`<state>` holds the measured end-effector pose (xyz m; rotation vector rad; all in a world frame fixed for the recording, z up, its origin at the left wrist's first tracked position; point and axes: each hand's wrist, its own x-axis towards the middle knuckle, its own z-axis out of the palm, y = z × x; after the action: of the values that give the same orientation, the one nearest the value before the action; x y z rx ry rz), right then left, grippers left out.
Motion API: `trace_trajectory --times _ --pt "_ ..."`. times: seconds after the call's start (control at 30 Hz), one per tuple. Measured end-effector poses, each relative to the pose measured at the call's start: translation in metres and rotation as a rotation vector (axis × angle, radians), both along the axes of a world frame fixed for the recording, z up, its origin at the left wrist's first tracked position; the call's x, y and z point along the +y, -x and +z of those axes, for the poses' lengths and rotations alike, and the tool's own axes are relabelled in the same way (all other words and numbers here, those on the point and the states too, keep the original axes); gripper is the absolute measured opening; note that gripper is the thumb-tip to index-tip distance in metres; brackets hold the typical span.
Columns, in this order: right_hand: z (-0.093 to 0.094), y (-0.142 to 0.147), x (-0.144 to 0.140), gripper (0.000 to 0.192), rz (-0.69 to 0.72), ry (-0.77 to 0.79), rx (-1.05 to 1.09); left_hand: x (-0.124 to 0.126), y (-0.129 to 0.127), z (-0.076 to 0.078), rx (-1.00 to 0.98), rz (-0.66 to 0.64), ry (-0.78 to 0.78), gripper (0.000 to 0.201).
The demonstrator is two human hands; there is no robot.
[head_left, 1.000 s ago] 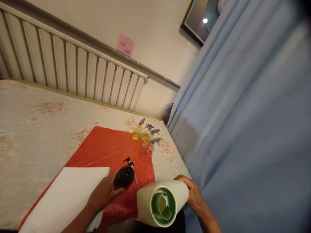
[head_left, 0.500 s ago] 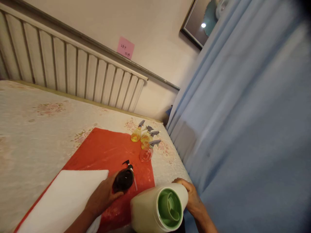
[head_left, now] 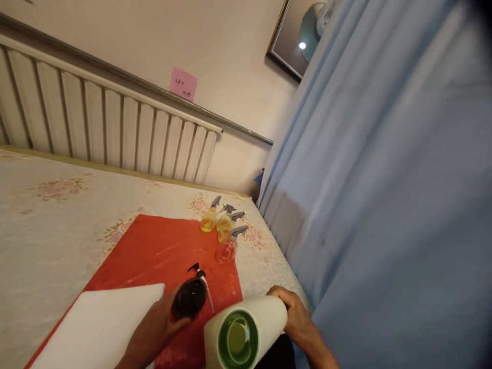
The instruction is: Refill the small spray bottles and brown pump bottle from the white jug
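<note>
My left hand (head_left: 157, 323) is wrapped round a dark bottle (head_left: 190, 298), which is tilted with its rounded dark face toward me. My right hand (head_left: 295, 315) grips the handle of a large whitish detergent jug (head_left: 265, 315), tipped toward the left. Its round green mouth (head_left: 239, 339) faces me, close to the bottle but apart from it. Just beyond the bottle, a black pump head (head_left: 199, 273) with a pale dip tube lies on a red sheet (head_left: 169, 243). Below my left hand is a folded white cloth or pad (head_left: 96, 328).
Several spray bottles with grey triggers, one of them pink (head_left: 226, 251), the others yellowish (head_left: 208, 222), stand at the red sheet's far right corner. A flowered covering (head_left: 46, 230) spreads beneath. A radiator (head_left: 115, 123) lines the wall; a blue curtain (head_left: 365, 195) hangs at right.
The jug has tipped further left, its green mouth shifting left and slightly down. Both hands keep their grips. The whole view has shifted a little.
</note>
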<state>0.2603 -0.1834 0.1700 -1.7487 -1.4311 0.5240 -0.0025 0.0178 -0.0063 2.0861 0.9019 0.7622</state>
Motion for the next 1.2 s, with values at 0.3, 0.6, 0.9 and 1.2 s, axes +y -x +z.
trace_trajectory --times 0.3,0.6,0.9,1.2 --pt "-0.004 0.001 -0.001 0.013 0.006 -0.018 -0.037 -0.004 0.002 0.012 0.014 0.005 -0.001 0.071" --pt "-0.005 0.006 -0.001 0.012 -0.051 -0.008 -0.018 -0.001 0.001 0.005 0.040 -0.009 0.013 0.073" --pt "-0.015 0.005 -0.001 0.011 -0.063 -0.038 -0.001 -0.004 0.000 0.014 0.034 0.001 -0.032 0.073" --pt "-0.015 0.007 0.000 0.011 -0.098 -0.031 0.006 -0.003 0.000 0.015 0.051 0.015 -0.006 0.073"
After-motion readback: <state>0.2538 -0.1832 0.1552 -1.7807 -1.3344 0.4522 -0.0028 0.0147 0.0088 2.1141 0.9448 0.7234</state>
